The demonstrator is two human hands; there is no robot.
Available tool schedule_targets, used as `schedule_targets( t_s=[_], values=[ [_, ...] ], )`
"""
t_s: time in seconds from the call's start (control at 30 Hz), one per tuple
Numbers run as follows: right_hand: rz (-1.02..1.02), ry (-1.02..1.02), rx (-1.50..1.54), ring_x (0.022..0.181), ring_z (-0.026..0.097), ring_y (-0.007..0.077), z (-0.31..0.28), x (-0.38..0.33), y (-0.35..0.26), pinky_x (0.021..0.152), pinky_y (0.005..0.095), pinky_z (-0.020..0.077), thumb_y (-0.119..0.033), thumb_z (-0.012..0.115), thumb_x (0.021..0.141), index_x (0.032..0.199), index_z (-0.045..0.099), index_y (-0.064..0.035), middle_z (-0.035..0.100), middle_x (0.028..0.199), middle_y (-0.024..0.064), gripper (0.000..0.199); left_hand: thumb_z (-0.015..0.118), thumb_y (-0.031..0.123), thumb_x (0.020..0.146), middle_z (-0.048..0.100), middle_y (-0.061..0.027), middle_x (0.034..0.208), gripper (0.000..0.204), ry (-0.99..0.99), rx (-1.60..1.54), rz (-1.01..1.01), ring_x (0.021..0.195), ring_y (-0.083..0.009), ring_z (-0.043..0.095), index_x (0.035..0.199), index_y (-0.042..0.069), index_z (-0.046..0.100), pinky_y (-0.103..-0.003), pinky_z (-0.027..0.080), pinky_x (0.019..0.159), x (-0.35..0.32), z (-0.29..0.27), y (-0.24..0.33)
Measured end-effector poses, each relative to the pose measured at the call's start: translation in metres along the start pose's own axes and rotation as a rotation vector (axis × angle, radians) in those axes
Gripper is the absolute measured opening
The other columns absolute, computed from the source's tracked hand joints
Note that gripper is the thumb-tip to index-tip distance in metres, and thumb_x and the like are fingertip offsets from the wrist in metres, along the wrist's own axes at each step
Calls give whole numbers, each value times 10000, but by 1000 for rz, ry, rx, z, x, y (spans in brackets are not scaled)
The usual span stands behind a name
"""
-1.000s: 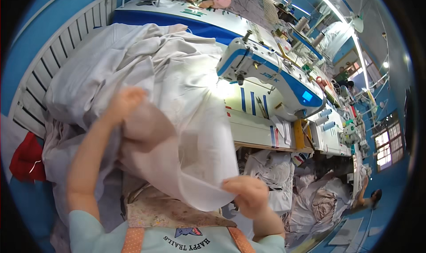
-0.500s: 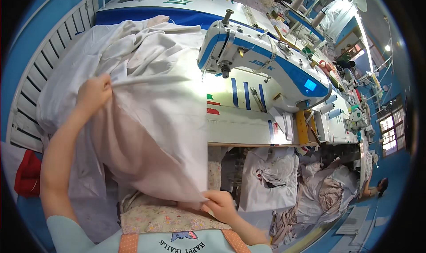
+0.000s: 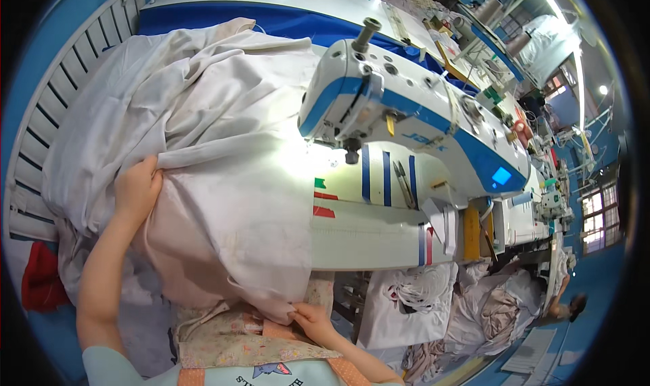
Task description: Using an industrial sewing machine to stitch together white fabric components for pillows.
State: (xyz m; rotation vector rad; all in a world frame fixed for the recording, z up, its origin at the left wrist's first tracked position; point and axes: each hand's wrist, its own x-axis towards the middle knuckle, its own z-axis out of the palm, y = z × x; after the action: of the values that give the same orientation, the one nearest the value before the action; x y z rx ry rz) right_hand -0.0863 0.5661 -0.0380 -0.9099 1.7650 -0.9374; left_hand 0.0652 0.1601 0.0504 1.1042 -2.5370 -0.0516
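A large pale cream fabric piece (image 3: 223,183) is spread over the left part of the white sewing table (image 3: 365,230) and hangs down toward my lap. My left hand (image 3: 137,190) grips a fold of this fabric at its left side. My right hand (image 3: 313,317) pinches the fabric's lower corner close to my body, by the table's front edge. The white and blue sewing machine (image 3: 406,125) stands just right of the fabric, with its needle area (image 3: 351,154) lit brightly and nothing under it.
A heap of grey-white cloth (image 3: 135,95) lies on a white slatted rack (image 3: 40,135) at the left. Small scissors (image 3: 401,179) lie on the table by coloured tape marks. Cloth bundles (image 3: 433,305) sit on the floor at the right. A red cloth (image 3: 40,284) hangs lower left.
My left hand has lowered the fabric and drawn it left. My right hand has come in toward my body with the corner. The view has shifted toward the sewing machine.
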Motion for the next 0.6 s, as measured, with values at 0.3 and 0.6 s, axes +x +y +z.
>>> schedule_targets(
  t_s=[0.3, 0.6],
  values=[
    [-77, 0, -70, 879, 668, 313, -12, 35, 6, 775, 364, 519, -74, 626, 856, 1008, 671, -29, 686, 945, 162, 165, 572, 120, 866, 616, -175, 715, 80, 48, 59, 41, 673, -378, 608, 846, 48, 544, -495, 447, 602, 35, 22, 2],
    [-301, 89, -192, 844, 684, 311, -18, 50, -10, 769, 383, 541, -43, 650, 789, 1017, 689, -74, 701, 921, 134, 233, 546, 121, 889, 629, -178, 726, 70, 89, 98, 74, 676, -377, 621, 853, 60, 539, -489, 463, 605, 81, 40, 0]
  ],
)
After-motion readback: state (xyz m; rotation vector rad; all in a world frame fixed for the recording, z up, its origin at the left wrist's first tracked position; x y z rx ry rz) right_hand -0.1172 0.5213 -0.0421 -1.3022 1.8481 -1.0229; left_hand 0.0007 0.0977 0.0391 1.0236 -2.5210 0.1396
